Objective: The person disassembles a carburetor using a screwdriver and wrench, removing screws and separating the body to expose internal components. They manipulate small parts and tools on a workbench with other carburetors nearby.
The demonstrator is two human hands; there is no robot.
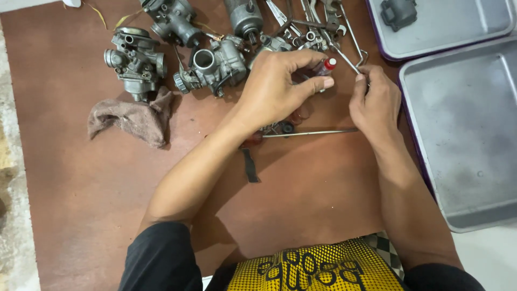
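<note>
Hands meet over the middle of a brown mat: the left hand curls around a small bottle with a red cap, thumb and fingers closed on it, while the right hand sits just beside it with its fingertips pinched together near the cap; whether they grip anything small I cannot tell. Just below the two hands a thin metal rod lies across the mat, its end passing under the right palm, and a few small dark parts sit near its left end. Beyond the left hand, farther from the body, stand three grey carburetors, one directly past the knuckles and two more off to the left. A crumpled brownish rag lies left of the left forearm, touching the leftmost carburetor. Beyond the fingertips of both hands spreads a jumble of wrenches and wire tools. To the right of the right hand rest two shallow metal trays, the farther one holding a dark part.
</note>
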